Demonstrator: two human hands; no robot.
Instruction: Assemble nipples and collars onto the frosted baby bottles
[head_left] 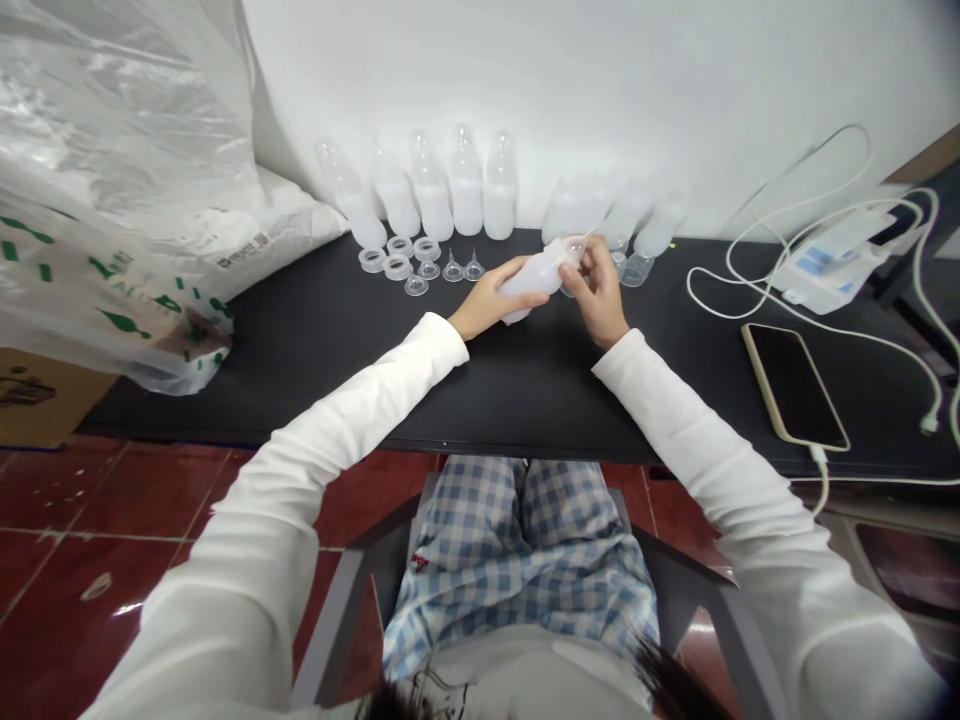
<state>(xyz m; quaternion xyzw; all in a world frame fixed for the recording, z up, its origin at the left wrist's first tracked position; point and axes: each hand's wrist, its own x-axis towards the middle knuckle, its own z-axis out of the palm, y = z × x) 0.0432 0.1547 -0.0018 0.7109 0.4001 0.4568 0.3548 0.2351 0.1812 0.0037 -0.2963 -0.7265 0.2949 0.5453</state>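
My left hand point(487, 297) is wrapped round the body of a white baby bottle point(534, 277), which lies tilted above the black table with its top toward the right. At that top end, the fingers of my right hand point(600, 292) are closed on the bottle's clear cap point(576, 248); the fingers partly hide it. To the left of the bottle lie several white collar rings point(397, 267) and several clear nipples point(453, 268). Behind my right hand, partly covered, are clear caps point(636, 270).
Several capped bottles point(466, 195) stand along the wall, with more bottles point(654, 232) at right. Plastic bags point(112, 280) crowd the left end. A phone point(795, 385) on a cable, a white power strip point(829, 258) and loose cords occupy the right of the table point(337, 370).
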